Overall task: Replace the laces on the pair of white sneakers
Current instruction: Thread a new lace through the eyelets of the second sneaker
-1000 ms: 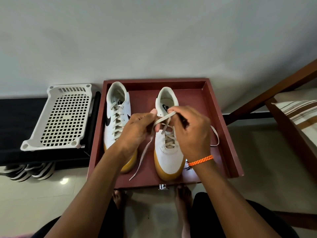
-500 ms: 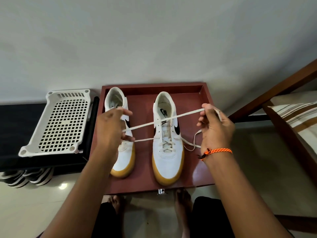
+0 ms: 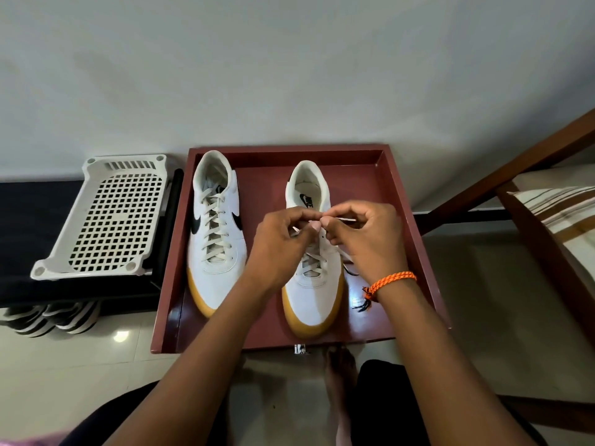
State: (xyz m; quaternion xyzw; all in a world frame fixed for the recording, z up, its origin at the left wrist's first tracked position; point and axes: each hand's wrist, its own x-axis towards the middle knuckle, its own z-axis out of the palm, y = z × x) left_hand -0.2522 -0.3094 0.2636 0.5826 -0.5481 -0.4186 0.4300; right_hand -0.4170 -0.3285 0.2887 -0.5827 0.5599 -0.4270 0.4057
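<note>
1. The right sneaker (image 3: 311,297) is set inside the red tray (image 3: 406,201), beside the laced left sneaker (image 3: 215,233).
2. Its lace (image 3: 344,219) is pinched by curled fingers of the left hand (image 3: 283,243) and right hand (image 3: 367,239), above the tongue.

Half a second ago the two hands were spread wide, stretching the beige lace taut across the tray, the left hand out over the left sneaker. Now the left hand (image 3: 283,243) and the right hand (image 3: 367,239) have come together above the tongue of the right sneaker (image 3: 314,284), fingertips almost touching, each with a pinching grip on the lace (image 3: 341,219) close to the upper eyelets. The left sneaker (image 3: 214,233), earlier partly covered by the left hand, now shows its full lacing.
</note>
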